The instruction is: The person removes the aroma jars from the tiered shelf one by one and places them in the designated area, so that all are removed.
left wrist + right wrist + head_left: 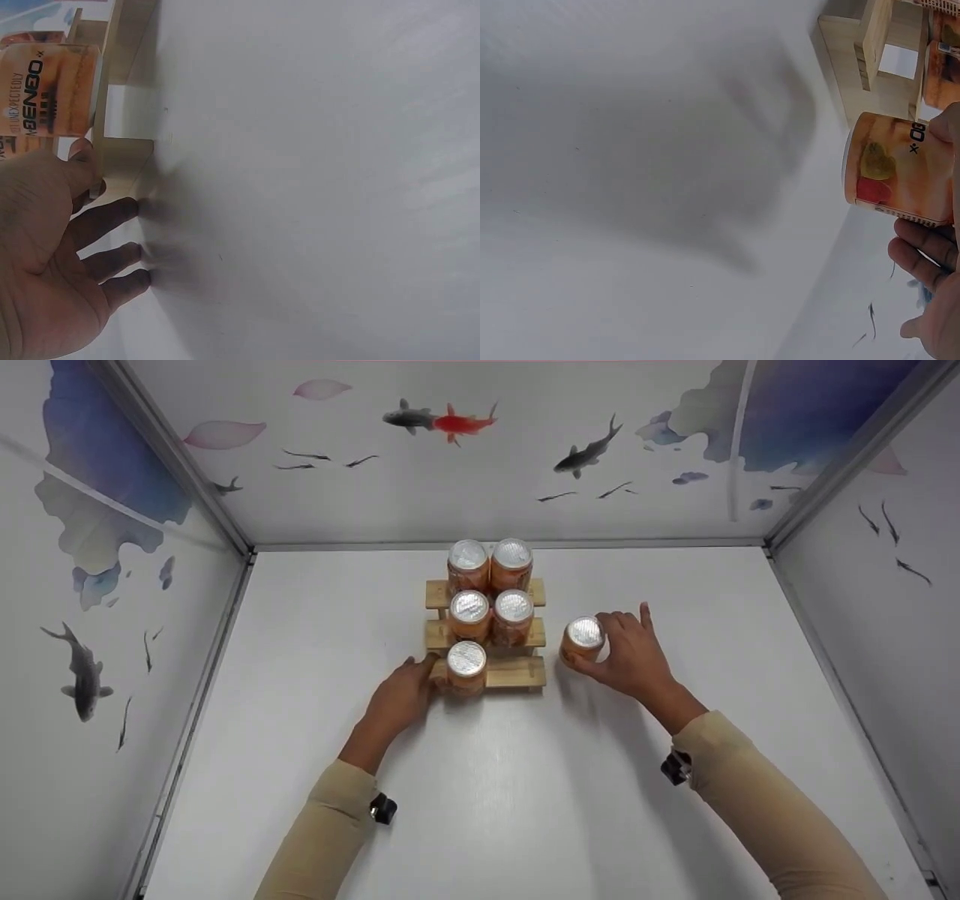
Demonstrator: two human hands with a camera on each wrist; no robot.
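A three-step wooden rack (517,673) stands near the back wall and bears several orange-labelled jars with silver tops. Two jars are on its top step, two on its middle step, and a single jar (466,667) sits at the left of the lowest step. My left hand (400,695) pinches the left end of that lowest board between thumb and forefinger, its other fingers spread by the table. To the right of the rack, my right hand (634,652) grips another jar (583,639) between thumb and fingers, upright and raised off the table. Its little finger sticks out.
The white table (480,810) is enclosed by a back wall (510,502) and side walls printed with fish and petals. A metal edge strip (337,547) runs along the table's back, close behind the rack.
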